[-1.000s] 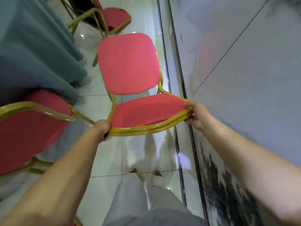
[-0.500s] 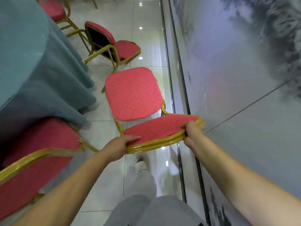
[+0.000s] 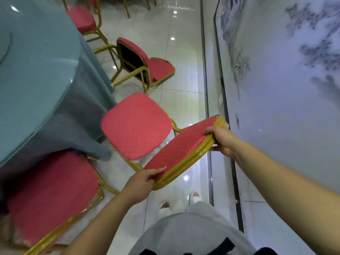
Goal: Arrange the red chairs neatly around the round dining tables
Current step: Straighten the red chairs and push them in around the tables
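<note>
A red chair with a gold frame stands in front of me, its seat turned toward the round table draped in teal cloth. My left hand grips the near end of its backrest top, thumb on the red pad. At the far end of the same backrest my right hand holds the gold rim. A second red chair sits at the table on my lower left.
Another red chair stands farther along the table with its back to it, and one more beyond. A wall with an ink painting runs close on the right. Glossy white tile floor between. My feet are below.
The chair has swung round in my hands so its seat now points toward the table. My view has lifted, showing more of the table and far chairs.
</note>
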